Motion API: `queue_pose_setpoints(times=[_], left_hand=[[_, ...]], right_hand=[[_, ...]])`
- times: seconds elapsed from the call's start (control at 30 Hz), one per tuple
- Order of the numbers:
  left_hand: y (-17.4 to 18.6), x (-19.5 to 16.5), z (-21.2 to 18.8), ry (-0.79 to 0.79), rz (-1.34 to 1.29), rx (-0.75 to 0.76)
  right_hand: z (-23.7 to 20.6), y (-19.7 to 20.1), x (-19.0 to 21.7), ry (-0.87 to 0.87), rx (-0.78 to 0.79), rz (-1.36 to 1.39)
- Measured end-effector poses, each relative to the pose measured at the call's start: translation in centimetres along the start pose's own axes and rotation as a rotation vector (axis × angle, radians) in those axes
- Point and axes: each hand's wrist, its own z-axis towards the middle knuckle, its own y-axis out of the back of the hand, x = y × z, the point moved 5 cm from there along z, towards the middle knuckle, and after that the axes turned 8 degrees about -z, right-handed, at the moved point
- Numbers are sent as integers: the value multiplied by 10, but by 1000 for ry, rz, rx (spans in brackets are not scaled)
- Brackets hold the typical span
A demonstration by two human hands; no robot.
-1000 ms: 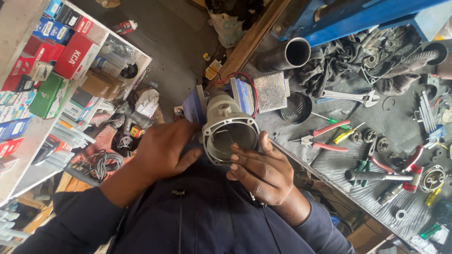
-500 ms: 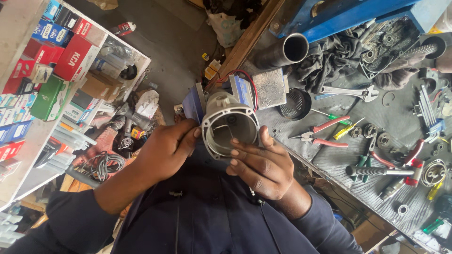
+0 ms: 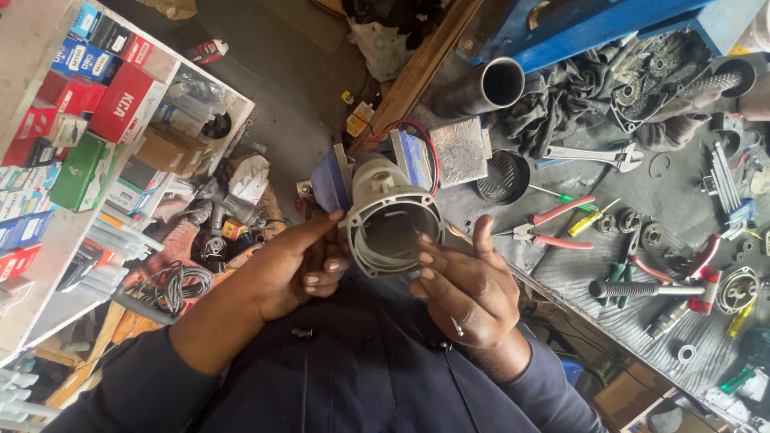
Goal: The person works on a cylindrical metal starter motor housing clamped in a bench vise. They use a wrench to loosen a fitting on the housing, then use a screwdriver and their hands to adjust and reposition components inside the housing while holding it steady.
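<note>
The person holds a grey motor housing (image 3: 388,215) up in front of the chest, between both hands and well above the cluttered workbench (image 3: 634,321). Its round open mouth faces the camera, and its long axis runs away from the viewer, tilting towards the far left, where a blue part and red wires sit at its back end.

Compared with half a second ago, the housing has turned a little, so more of the hollow bore shows, and the right hand's fingers have slid further along the rim.

The left hand (image 3: 293,269) grips the left side, with its forefinger stretched along the upper edge and the other fingers curled closed against the shell. The right hand (image 3: 465,293) supports the lower right rim with the fingers spread, their tips pressing on the mouth's edge. Red-handled pliers (image 3: 553,228) lie on the bench to the right.
</note>
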Motion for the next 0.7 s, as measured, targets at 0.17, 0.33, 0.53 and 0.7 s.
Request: queue_pose_setpoints(times=[0.17, 0.33, 0.53, 0.7], left_hand=[[-3, -13, -6, -298, 272, -99], [-33, -40, -33, -1071, 1433, -129], [-52, -39, -48, -1434, 1892, -15], [-55, -37, -49, -1465, 1874, -52]], right_hand=[[-5, -1, -1, -69, -48, 54], [-4, -5, 1, -90, -12, 61], [3, -13, 3, -31, 8, 49], [3, -14, 2, -28, 9, 51]])
